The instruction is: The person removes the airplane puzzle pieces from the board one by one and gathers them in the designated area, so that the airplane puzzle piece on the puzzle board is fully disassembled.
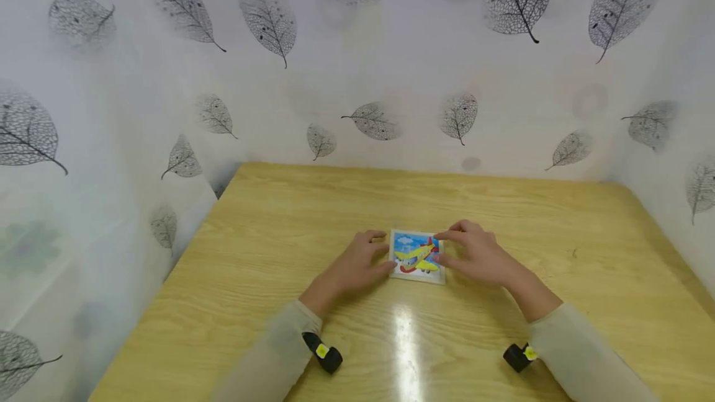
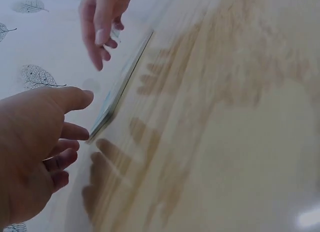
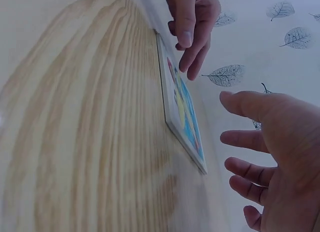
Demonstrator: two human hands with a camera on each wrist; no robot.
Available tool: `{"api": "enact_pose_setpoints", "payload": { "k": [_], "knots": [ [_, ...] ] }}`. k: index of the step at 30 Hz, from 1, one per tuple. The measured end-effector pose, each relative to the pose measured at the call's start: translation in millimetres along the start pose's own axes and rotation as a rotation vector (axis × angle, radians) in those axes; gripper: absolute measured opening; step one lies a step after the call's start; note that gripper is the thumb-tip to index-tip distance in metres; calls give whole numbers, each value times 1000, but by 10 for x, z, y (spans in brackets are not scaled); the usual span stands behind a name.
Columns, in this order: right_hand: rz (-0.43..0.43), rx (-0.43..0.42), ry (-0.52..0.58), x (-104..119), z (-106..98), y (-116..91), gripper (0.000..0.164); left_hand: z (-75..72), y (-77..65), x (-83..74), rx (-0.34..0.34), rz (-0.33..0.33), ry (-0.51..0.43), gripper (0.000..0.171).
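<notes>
A small flat square picture board (image 1: 413, 257) lies on the table, showing a yellow airplane with red parts on a blue sky; its pale frame runs round the edge. My left hand (image 1: 363, 263) is at its left side, fingers loosely bent and spread. Opposite it, my right hand (image 1: 473, 252) hovers by the right edge, thumb and fingers apart. In the right wrist view a gap separates the right hand (image 3: 285, 147) from the board (image 3: 182, 104). From the left wrist view, I cannot tell whether a left finger (image 2: 75, 131) touches the board's near corner.
The wooden table (image 1: 268, 216) has a glare streak in front of the board. Behind and at the sides hangs a white curtain (image 1: 301, 98) printed with dark leaves. Black wrist cameras (image 1: 329, 358) are strapped over both pale sleeves.
</notes>
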State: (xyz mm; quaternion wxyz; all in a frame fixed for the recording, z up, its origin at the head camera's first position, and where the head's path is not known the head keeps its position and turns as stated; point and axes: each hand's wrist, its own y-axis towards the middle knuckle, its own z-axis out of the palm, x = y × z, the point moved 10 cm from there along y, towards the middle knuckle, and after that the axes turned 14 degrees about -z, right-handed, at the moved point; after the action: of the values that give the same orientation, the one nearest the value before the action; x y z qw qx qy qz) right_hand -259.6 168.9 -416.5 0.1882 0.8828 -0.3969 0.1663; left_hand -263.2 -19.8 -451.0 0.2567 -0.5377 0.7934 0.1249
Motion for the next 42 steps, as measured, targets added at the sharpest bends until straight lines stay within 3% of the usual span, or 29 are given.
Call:
{"api": "enact_pose_setpoints", "payload": {
  "k": [3,7,12,16,23,33,42],
  "knots": [
    [18,28,96,-22,76,127,39,33,26,25,-9,-61,-137,47],
    [8,84,219,-8,249,297,39,18,25,97,-81,-125,-308,42],
    [35,119,276,12,342,390,38,31,35,57,-88,-122,-449,36],
    [84,116,258,-5,339,436,39,62,78,-26,-68,-86,-427,31],
    [89,156,179,29,432,535,43,109,68,-55,-55,-45,-382,26],
    [36,216,102,148,464,651,43,113,20,-15,-51,-19,-362,22],
    [51,262,160,131,495,703,43,115,27,-8,-37,-32,-338,20]
  ]
}}
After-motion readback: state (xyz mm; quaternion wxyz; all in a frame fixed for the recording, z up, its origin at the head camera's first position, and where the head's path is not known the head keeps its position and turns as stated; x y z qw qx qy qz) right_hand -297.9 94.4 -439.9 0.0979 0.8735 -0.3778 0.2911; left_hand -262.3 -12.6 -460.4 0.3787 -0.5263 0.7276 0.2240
